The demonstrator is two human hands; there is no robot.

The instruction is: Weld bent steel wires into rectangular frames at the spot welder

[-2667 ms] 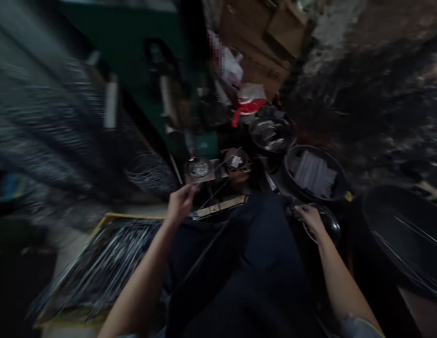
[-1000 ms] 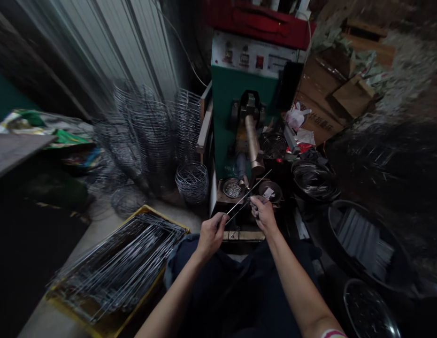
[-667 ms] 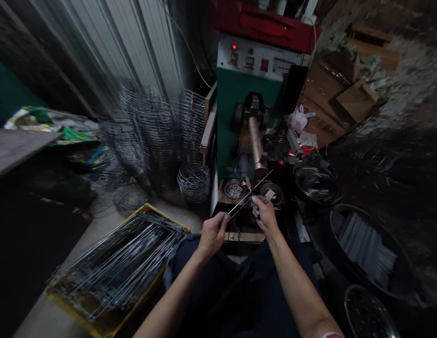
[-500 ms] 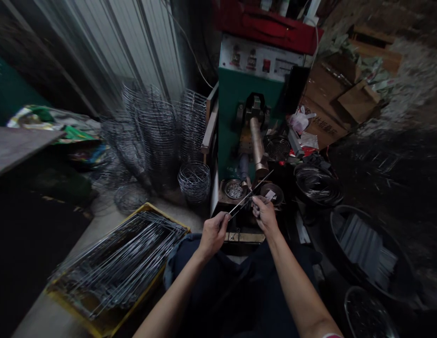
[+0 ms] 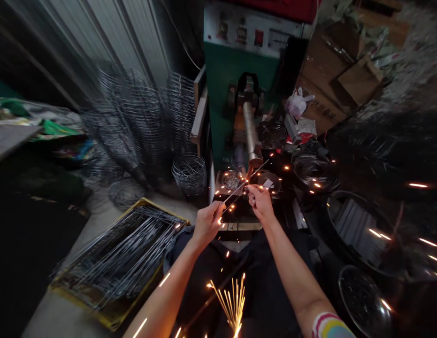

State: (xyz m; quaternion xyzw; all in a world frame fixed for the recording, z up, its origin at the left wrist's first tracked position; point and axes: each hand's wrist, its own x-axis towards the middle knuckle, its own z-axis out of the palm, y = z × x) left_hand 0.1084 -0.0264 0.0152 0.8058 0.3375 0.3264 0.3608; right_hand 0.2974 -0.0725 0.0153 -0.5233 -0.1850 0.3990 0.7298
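My left hand (image 5: 208, 222) is closed on the near end of a thin metal rod (image 5: 243, 182). The rod slants up and to the right, under the copper-coloured electrode (image 5: 251, 134) of a green welding machine (image 5: 239, 70). My right hand (image 5: 259, 201) is pinched on a small piece at the rod, which I cannot make out. Orange sparks (image 5: 232, 300) fly out around both hands and over my lap.
A yellow tray (image 5: 109, 319) of bent wire frames lies on the floor at my left. Stacked wire baskets (image 5: 148, 122) stand behind it. Small bowls of parts (image 5: 231, 179) sit by the machine. Dark tubs (image 5: 366, 234) and cardboard boxes (image 5: 334, 84) crowd the right side.
Sparks have burst out at the rod and scatter over my lap and to the right. The view has dipped slightly. Both hands stay where they were on the rod.
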